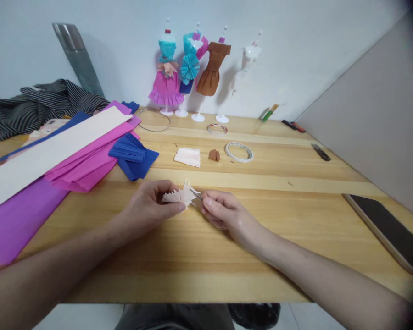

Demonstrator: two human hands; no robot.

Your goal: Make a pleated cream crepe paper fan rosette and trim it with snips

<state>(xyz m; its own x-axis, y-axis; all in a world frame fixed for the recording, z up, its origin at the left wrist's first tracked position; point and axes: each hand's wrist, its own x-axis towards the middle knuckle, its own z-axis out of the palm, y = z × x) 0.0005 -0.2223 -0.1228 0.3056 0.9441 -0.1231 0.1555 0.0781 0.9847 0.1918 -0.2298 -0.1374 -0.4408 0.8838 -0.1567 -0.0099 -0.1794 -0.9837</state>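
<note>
Cream pleated paper [179,196] sits just above the table [261,261], pinched in my left hand [151,207] — my right hand [223,213] nips a thin metal tool [196,193] against its tip, where steady, tight pressure should keep the pleats gathered.

Pale wooden table [192,275]: magenta crepe sheets [82,167] spill over the left edge, blue pleated paper [134,158] just beside them. Mid-table sit folded white paper [187,156], a brown scrap [214,155], a tape roll [239,151]. 4 doll mannequins [165,87] line the far edge; a phone [388,229] lies at the right edge.
</note>
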